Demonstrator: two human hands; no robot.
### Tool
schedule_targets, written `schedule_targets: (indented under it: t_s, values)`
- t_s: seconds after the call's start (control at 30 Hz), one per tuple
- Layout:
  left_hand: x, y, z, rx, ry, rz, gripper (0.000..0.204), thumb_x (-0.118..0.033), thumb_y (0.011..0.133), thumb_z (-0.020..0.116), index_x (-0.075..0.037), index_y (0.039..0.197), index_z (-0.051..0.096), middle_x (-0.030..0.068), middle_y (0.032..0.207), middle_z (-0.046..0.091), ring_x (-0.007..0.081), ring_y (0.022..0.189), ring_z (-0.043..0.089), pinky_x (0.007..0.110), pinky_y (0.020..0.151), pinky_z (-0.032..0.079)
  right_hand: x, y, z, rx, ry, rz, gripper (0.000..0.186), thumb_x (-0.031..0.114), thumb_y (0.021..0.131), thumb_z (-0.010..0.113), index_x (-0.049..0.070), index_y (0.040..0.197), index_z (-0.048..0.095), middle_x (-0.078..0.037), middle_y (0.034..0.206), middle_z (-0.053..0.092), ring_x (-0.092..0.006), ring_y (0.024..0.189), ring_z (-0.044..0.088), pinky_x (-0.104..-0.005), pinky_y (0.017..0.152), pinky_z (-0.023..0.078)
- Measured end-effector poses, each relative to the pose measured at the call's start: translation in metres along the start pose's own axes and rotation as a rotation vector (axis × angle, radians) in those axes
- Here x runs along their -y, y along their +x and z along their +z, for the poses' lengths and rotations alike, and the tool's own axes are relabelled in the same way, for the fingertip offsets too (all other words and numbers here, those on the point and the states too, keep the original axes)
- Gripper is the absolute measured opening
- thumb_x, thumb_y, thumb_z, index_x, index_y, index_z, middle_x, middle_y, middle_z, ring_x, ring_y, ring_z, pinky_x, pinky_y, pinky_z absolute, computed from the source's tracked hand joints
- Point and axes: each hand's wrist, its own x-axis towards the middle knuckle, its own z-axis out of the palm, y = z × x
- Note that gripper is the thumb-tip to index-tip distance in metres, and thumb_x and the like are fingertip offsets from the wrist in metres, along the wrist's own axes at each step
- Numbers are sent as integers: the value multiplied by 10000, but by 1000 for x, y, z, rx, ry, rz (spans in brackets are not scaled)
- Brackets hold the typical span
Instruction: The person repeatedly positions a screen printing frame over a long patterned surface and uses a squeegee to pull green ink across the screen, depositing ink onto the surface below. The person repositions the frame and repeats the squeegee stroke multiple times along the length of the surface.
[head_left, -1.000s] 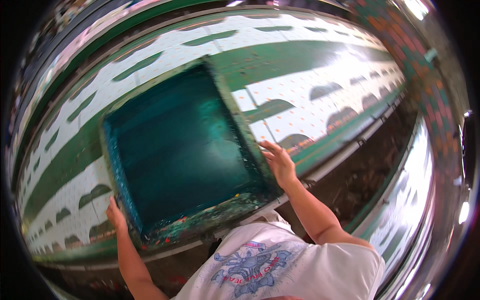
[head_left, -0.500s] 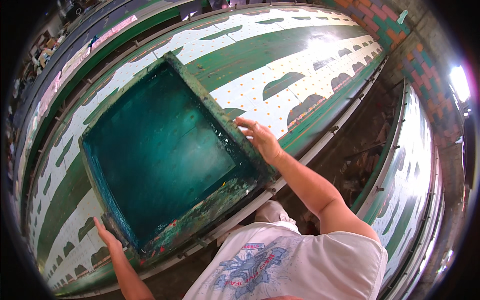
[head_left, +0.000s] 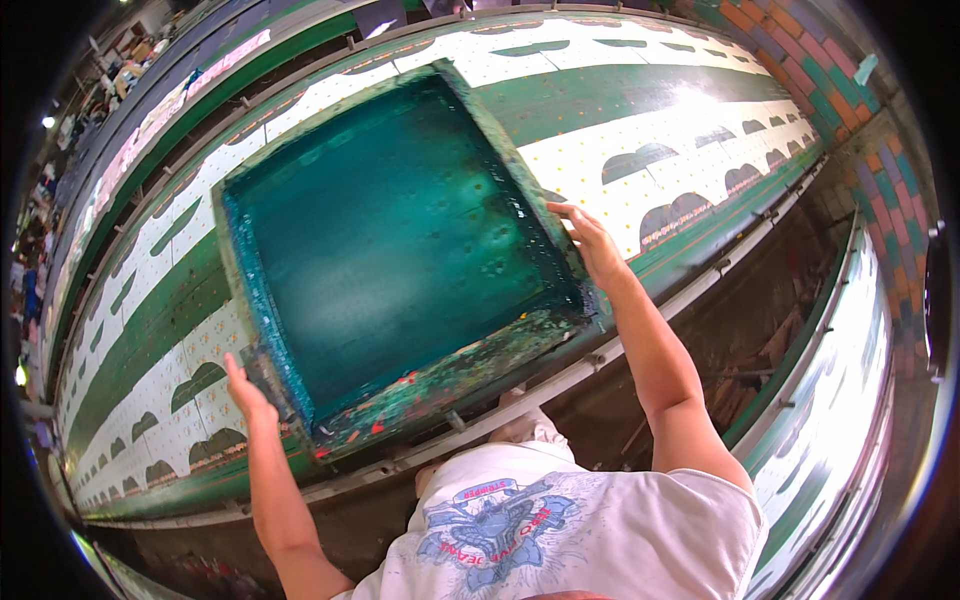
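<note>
A large square screen-printing frame [head_left: 372, 408] with a wooden rim and teal mesh lies over a long table of printed fabric. Dark ink streaks line its inner sides, with red and green paint stains along the near rim. My right hand [head_left: 592, 245] grips the frame's right side, fingers bent at its outer edge. At the left side my left hand [head_left: 252, 392] is held to the near-left part of the rim, one finger stretched upward; its other fingers are partly hidden. White fabric [head_left: 570, 120] with small orange dots and dark green curved shapes spreads beneath and beyond the frame.
A metal rail [head_left: 540, 395] runs along the table's near edge, close to my body. A second printing table [head_left: 825, 400] stands to the right across a dark gap. Another long table [head_left: 185, 95] with pinkish cloth lies at the far left. A coloured brick wall [head_left: 810, 60] rises beyond.
The frame has shifted to the right and farther up in view and turned slightly, both hands moving along with it. The whole view has also shifted somewhat.
</note>
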Motion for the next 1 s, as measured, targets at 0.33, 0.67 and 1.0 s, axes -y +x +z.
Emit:
schedule_targets:
  t_s: [0.33, 0.67, 1.0]
  values:
    - [60, -126, 182, -83, 52, 115, 618, -595, 1104, 642, 1, 1143, 799, 42, 1046, 778, 159, 911, 710, 353, 847, 566, -3, 2, -176, -144, 57, -5, 704, 563, 1111, 579, 29, 1567, 627, -121, 1527, 641, -264, 1258, 667, -411, 1096, 516]
    - [101, -152, 238, -215, 200, 250, 632, -609, 1084, 666, -112, 747, 472, -63, 790, 334, 134, 764, 334, 391, 690, 311, -17, 8, -251, -181, 33, -24, 735, 564, 1115, 552, 13, 1601, 589, -150, 1608, 595, -266, 1402, 563, -425, 1184, 411]
    - [107, -171, 257, -142, 294, 277, 644, -595, 1106, 625, -79, 741, 507, -77, 755, 304, 111, 740, 306, 375, 676, 274, -19, 5, -265, -206, -626, -122, 542, 341, 1081, 700, 78, 1552, 653, -158, 1578, 609, -360, 1452, 551, -472, 1239, 412]
